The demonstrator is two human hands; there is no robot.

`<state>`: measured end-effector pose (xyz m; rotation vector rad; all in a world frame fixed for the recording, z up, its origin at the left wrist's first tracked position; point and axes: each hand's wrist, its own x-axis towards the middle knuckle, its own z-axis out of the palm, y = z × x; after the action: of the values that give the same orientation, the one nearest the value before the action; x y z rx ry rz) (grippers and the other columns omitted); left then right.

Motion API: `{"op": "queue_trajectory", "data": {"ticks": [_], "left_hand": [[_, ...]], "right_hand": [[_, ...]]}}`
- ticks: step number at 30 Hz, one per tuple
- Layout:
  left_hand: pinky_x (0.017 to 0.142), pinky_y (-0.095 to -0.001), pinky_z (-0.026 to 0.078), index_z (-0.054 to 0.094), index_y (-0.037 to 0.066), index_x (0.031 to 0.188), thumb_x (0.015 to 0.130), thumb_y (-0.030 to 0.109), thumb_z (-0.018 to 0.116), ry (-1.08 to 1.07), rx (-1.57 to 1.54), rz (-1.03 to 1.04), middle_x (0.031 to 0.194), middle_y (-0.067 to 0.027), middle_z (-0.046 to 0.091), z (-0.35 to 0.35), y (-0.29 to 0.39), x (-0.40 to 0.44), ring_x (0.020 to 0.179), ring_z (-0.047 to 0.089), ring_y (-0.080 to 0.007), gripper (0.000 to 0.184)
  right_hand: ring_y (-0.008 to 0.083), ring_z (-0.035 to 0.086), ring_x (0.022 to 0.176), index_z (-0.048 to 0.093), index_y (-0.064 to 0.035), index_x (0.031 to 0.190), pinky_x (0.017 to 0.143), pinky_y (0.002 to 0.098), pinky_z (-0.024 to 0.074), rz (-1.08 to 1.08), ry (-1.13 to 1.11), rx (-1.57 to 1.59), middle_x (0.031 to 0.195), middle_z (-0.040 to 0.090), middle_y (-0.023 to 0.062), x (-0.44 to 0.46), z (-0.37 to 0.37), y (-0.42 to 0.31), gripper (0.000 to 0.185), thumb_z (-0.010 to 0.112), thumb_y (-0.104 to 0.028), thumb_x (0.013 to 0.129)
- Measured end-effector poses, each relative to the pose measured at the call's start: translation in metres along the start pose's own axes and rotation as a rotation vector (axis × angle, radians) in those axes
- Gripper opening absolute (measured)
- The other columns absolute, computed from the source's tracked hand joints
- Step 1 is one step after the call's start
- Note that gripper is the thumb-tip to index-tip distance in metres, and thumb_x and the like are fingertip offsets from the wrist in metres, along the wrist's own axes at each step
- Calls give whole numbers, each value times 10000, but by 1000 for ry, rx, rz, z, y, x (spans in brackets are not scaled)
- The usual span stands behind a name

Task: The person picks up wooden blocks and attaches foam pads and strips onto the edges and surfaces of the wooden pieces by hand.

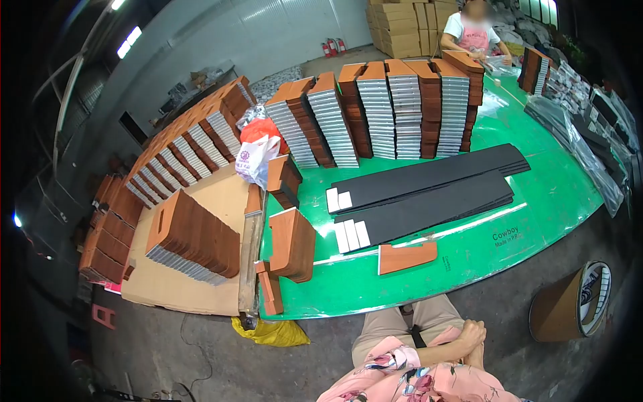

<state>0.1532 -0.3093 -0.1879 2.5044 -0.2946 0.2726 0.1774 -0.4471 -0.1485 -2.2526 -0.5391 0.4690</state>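
Observation:
Over my lap, at the right, my left hand [471, 331] is clasped against my right hand [475, 355]. The fingers of both look curled together, and part of the right hand is hidden. No tool or workpiece shows in them. On the green table [375, 295], a single brown wood-grain panel with a cut corner [407, 258] lies nearest my hands. Beyond it are two fanned piles of long black strips [422, 208] with white ends. To the left stand a stack of brown panels [295, 244] and a smaller brown piece [270, 289].
Tall stacks of panels [375, 110] line the table's far side. More stacked panels [194, 234] stand on cardboard [144, 291] at left. A plastic bag [257, 159] sits between. A round bin [559, 305] stands right. Another person [474, 33] works at the far end.

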Motion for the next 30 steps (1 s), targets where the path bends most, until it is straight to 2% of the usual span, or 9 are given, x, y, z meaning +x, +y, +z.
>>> {"op": "queue_trajectory", "data": {"ticks": [8, 10, 14, 18, 21, 22, 24, 25, 30], "left_hand": [[520, -449, 380, 562, -31, 824, 668, 82, 693, -109, 74, 54, 784, -158, 580, -4, 16, 0, 731, 561, -244, 233], [654, -396, 397, 562, 23, 932, 731, 109, 643, -406, 144, -88, 913, -99, 574, -41, 40, 13, 879, 530, -190, 233], [855, -316, 423, 562, 104, 1094, 825, 149, 567, -861, 244, -295, 1107, -11, 565, -92, 68, 59, 1099, 483, -109, 273], [692, -449, 419, 699, 137, 780, 782, 198, 552, -438, 921, 211, 853, -56, 589, -4, 67, 21, 886, 528, -287, 159], [716, -320, 414, 680, 167, 735, 812, 219, 539, -256, 819, 363, 900, -2, 583, 2, 45, 13, 875, 544, -157, 168], [705, -380, 447, 687, 114, 843, 796, 208, 566, -650, 225, 95, 936, -68, 606, 10, 42, 31, 928, 582, -232, 160], [786, -429, 456, 648, 46, 1013, 778, 178, 592, -626, -233, -1, 994, -148, 612, -44, 33, 24, 986, 589, -303, 275], [847, -433, 445, 572, 2, 1140, 758, 126, 600, -466, -564, 23, 1019, -197, 599, -68, 22, 20, 1009, 575, -326, 403], [818, -457, 441, 571, 25, 1096, 667, 44, 716, 606, 48, -243, 1052, -155, 582, -185, 6, -14, 972, 562, -337, 454]], "right_hand": [[368, 583, 894, 591, -15, 997, 703, 426, 478, -178, -2, -155, 921, 585, 198, -23, -43, -30, 327, 664, -55, 681], [321, 580, 801, 603, -7, 900, 618, 375, 470, -463, 51, -293, 851, 562, 188, -32, -68, -40, 311, 619, -6, 589], [223, 522, 705, 576, -2, 836, 600, 303, 425, -268, 165, 54, 781, 519, 119, -28, -109, -28, 325, 517, 25, 517], [87, 475, 723, 556, -20, 925, 613, 202, 377, 13, 267, 628, 837, 487, -3, 17, -114, -76, 337, 527, -19, 590], [107, 531, 705, 536, -20, 1125, 578, 240, 449, 107, 135, 954, 916, 562, 57, 53, -95, -114, 515, 617, -110, 624], [121, 539, 710, 499, -26, 1175, 590, 255, 470, 105, 67, 962, 916, 561, 72, 68, -88, -126, 546, 642, -131, 658], [124, 536, 711, 452, -49, 1231, 599, 249, 474, 116, -22, 991, 941, 542, 77, 93, -72, -152, 544, 650, -112, 729], [123, 547, 730, 469, -55, 1217, 606, 243, 474, 125, -142, 970, 966, 538, 73, 105, -70, -160, 501, 666, -72, 756], [86, 569, 774, 521, -42, 1159, 650, 240, 491, -73, -419, 968, 921, 566, 23, 148, -16, -182, 422, 700, -36, 777]]}}
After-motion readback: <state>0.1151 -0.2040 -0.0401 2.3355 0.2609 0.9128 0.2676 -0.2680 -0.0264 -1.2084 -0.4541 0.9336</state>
